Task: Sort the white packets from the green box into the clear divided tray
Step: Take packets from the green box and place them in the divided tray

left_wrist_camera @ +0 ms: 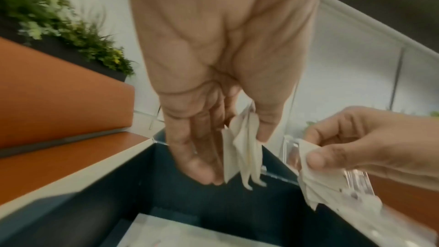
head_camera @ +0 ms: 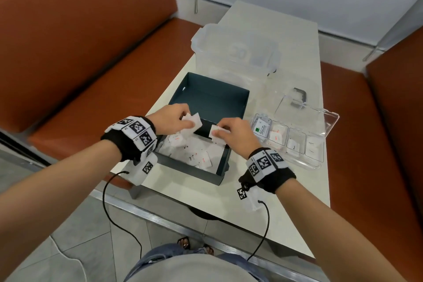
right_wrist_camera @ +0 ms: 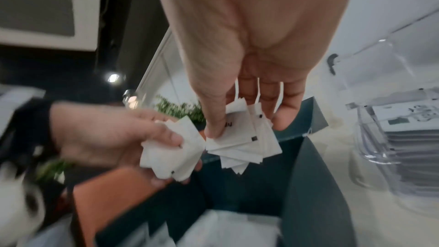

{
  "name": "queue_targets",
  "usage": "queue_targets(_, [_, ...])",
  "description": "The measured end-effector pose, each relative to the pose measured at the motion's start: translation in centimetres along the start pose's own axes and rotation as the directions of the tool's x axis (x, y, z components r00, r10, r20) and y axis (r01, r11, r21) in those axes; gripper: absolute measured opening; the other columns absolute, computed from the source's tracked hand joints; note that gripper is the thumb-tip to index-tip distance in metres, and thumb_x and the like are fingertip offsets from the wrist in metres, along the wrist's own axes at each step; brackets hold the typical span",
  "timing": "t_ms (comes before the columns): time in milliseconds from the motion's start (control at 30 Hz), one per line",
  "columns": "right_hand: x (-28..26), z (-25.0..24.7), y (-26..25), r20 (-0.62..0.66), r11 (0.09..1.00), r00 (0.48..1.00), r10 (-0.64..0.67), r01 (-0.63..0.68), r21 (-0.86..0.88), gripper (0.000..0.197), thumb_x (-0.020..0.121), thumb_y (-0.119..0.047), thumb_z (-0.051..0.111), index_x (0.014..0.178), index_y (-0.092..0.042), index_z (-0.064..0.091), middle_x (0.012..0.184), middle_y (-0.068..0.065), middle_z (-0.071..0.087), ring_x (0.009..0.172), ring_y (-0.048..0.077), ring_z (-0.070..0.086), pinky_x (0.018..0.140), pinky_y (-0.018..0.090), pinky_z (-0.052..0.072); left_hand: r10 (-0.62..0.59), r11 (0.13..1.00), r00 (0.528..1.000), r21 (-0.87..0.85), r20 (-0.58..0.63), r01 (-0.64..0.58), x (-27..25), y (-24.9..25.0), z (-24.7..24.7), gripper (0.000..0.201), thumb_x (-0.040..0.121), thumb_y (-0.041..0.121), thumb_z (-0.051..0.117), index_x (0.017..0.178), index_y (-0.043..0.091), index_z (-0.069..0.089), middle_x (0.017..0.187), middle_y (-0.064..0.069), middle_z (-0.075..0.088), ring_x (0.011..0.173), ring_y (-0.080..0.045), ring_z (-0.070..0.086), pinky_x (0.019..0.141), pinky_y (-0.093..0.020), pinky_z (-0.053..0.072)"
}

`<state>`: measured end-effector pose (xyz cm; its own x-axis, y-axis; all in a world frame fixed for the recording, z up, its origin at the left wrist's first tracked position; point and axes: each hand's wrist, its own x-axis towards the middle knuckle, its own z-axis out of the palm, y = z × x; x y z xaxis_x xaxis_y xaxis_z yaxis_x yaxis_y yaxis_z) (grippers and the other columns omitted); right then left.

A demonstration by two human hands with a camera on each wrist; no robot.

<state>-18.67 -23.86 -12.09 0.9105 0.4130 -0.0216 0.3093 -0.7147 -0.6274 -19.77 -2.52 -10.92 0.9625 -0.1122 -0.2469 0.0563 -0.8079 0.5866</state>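
Standing on a pale table [head_camera: 286, 36] between orange benches [head_camera: 75, 36], green box [head_camera: 215, 98] and clear divided tray [head_camera: 320, 158]; left hand [head_camera: 170, 119] and right hand [head_camera: 238, 134] each pinch white packets [head_camera: 192, 121].

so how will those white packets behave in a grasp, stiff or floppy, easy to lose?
Probably thin and light: the right hand pinches a fanned stack of white packets between thumb and fingers. Likely a bit floppy, since the left hand's bunch droops unevenly. Fanned edges suggest they slide over each other and could slip out.
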Motion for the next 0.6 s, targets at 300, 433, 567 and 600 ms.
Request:
queue_targets(300, [-0.5, -3.7, -1.8, -0.040, 0.655, 0.970, 0.240, -0.131, 0.744, 0.009, 0.087, -0.016, 0.068, 0.096, -0.013, 0.068, 0.084, 0.003, 0.071, 0.069, 0.009, 0.066, 0.052, 0.017, 0.048, -0.148, 0.418, 0.987, -0.900, 0.067, 0.124, -0.6, 3.0, 0.5, 0.032, 0.097, 0.006, 0.043, 0.128, 0.015, 0.038, 0.107, -0.021, 0.068, 0.084, -0.026, 0.074, 0.062, -0.032, 0.059])
queue_targets(433, [-0.2, -3.9, -2.4, -0.041, 0.573, 0.959, 0.280, -0.132, 0.809, 0.021, 0.088, -0.017, 0.068, 0.107, -0.009, 0.066, 0.090, 0.006, 0.070, 0.071, 0.012, 0.064, 0.051, 0.018, 0.046, -0.051, 0.317, 0.992, -0.940, 0.113, 0.123, -0.4, 5.2, 1.7, 0.036, 0.092, 0.000, 0.043, 0.120, 0.017, 0.056, 0.116, -0.018, 0.061, 0.088, -0.026, 0.073, 0.068, -0.035, 0.058])
queue_targets(567, [-0.1, -3.2, -2.5, -0.128, 0.582, 0.924, 0.361, -0.116, 0.805, 0.015, 0.086, -0.012, 0.069, 0.100, -0.008, 0.065, 0.092, 0.008, 0.069, 0.088, 0.023, 0.067, 0.070, 0.031, 0.056, 0.030, 0.133, 0.979, -0.972, 0.200, 0.194, -0.1, 7.7, 2.6, 0.033, 0.102, 0.031, 0.041, 0.115, 0.006, 0.058, 0.112, -0.021, 0.065, 0.091, -0.029, 0.071, 0.069, -0.040, 0.058])
queue_targets(600, [-0.1, -3.1, -2.3, -0.149, 0.578, 0.911, 0.384, -0.111, 0.808, 0.013, 0.086, -0.011, 0.069, 0.098, -0.008, 0.065, 0.090, 0.008, 0.068, 0.088, 0.024, 0.066, 0.075, 0.035, 0.057, 0.032, 0.090, 0.973, -0.970, 0.227, 0.224, 0.1, 8.1, 2.7, 0.044, 0.102, 0.042, 0.038, 0.118, 0.005, 0.057, 0.113, -0.022, 0.065, 0.092, -0.030, 0.070, 0.070, -0.041, 0.059])
